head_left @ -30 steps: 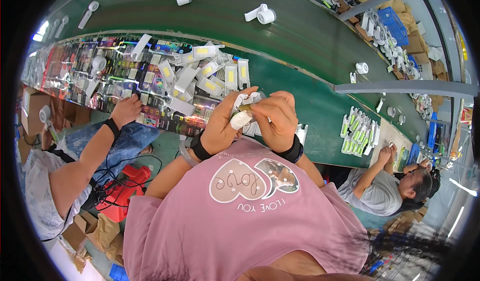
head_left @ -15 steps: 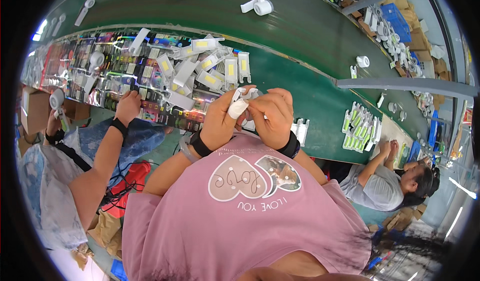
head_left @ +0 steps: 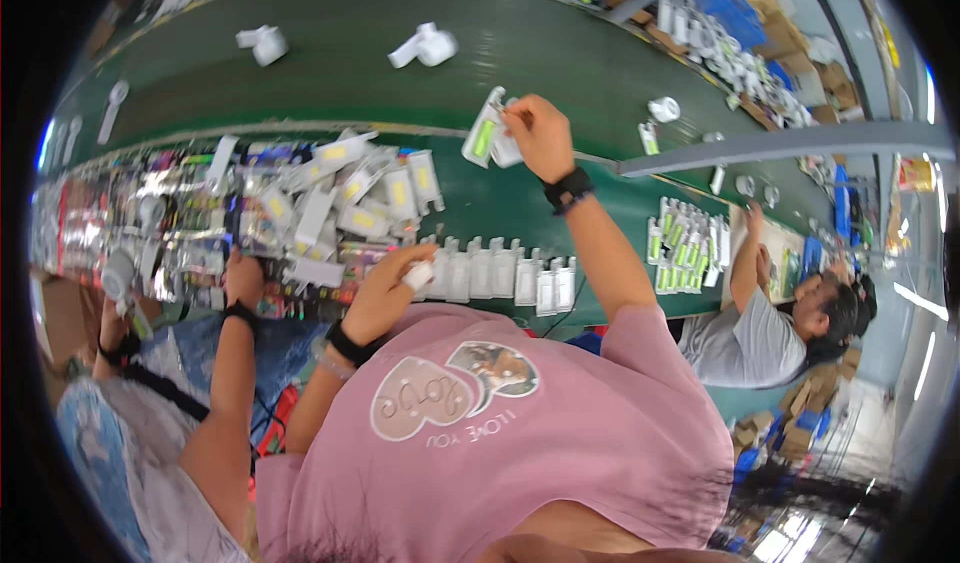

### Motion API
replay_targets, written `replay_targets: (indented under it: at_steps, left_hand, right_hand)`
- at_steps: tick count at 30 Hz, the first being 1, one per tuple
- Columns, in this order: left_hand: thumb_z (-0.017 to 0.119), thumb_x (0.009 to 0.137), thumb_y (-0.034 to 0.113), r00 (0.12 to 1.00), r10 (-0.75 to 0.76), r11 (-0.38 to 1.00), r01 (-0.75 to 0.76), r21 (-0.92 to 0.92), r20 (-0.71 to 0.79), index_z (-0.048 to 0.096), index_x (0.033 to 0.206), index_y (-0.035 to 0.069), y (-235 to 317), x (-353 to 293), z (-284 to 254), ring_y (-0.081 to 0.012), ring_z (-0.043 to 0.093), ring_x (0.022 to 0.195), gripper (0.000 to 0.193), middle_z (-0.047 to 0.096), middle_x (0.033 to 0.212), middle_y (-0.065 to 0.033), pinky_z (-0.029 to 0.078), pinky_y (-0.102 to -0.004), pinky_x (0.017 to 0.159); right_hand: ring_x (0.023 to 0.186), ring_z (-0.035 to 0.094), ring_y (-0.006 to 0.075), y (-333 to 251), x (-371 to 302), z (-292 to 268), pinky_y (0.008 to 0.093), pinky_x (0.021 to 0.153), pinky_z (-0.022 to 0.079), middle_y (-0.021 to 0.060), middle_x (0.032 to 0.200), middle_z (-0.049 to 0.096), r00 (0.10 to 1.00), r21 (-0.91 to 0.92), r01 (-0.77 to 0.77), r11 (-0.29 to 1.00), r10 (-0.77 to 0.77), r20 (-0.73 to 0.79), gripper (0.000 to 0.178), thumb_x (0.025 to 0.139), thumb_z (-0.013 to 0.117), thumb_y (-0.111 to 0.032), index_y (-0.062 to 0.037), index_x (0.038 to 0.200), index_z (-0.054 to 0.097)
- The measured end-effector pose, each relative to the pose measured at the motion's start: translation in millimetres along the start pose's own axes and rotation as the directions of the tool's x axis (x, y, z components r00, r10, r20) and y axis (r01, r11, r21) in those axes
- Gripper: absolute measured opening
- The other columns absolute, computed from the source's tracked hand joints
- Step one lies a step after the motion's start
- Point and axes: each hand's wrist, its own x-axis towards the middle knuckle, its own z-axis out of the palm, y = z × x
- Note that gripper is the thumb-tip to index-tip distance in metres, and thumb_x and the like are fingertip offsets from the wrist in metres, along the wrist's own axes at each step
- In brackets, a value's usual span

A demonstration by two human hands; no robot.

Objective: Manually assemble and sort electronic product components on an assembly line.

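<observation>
My right hand point(head_left: 540, 138) reaches over the edge of the green belt, its fingers closed on the end of a white plastic housing with a lime-green strip point(head_left: 484, 139). Another white part point(head_left: 507, 150) sits right beside that housing, partly under the hand. My left hand point(head_left: 385, 288) is low by my shirt, a white wrapping point(head_left: 418, 275) round its thumb. Its fingers are parted and reach the left end of a row of white housings point(head_left: 490, 271); nothing is visibly held in it. Left of the row lies a heap of white housings with yellow labels point(head_left: 362, 221).
Shiny printed packages point(head_left: 180, 228) cover the table on the left, where a co-worker's hand point(head_left: 243, 278) is. White parts point(head_left: 432, 46) lie on the belt point(head_left: 340, 73). A grey rail point(head_left: 760, 143) crosses at right, above green-striped housings point(head_left: 688, 248) and another co-worker point(head_left: 755, 328).
My hands have parted from in front of my chest. The right has gone forward to the belt and gripped the green-striped housing; the left moved left and down, uncovering the row.
</observation>
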Motion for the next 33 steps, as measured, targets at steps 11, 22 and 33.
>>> replay_targets:
  at_steps: [11,22,33]
  left_hand:
    - [0.048,0.092,0.004,0.985,-0.156,0.987,0.154,-0.038,-0.073,0.055,0.122,0.004,14,13,-5,-0.0120,0.059,0.090,0.031,0.058,0.107,-0.0044,0.048,-0.0250,0.077]
    - [0.048,0.096,0.012,0.978,-0.188,0.982,0.186,-0.039,-0.084,0.054,0.123,0.002,1,24,-5,-0.0110,0.058,0.088,0.029,0.060,0.106,-0.0047,0.047,-0.0246,0.076]
    - [0.050,0.094,0.008,0.979,-0.163,0.984,0.170,0.047,-0.123,0.055,0.123,0.001,3,19,0,-0.0120,0.058,0.090,0.030,0.060,0.105,-0.0065,0.048,-0.0259,0.080]
  right_hand:
    - [0.115,0.049,0.0322,131,57,-26,0.0449,0.093,0.043,0.0120,0.119,0.055,0.926,-0.547,-0.371,0.750,0.251,-0.283,0.044,0.073,0.070,-0.024,-0.0104,0.113,0.056]
    - [0.127,0.044,0.0315,216,51,-120,0.0459,0.102,0.033,0.0149,0.138,0.044,0.483,-0.817,-0.565,0.113,0.849,-0.216,0.036,0.087,0.051,-0.026,-0.0189,0.122,0.055]
    - [0.123,0.050,0.0303,211,54,-113,0.0467,0.100,0.037,0.0145,0.131,0.052,0.486,-0.789,-0.609,0.085,0.825,-0.286,0.040,0.088,0.049,-0.027,-0.0111,0.124,0.057]
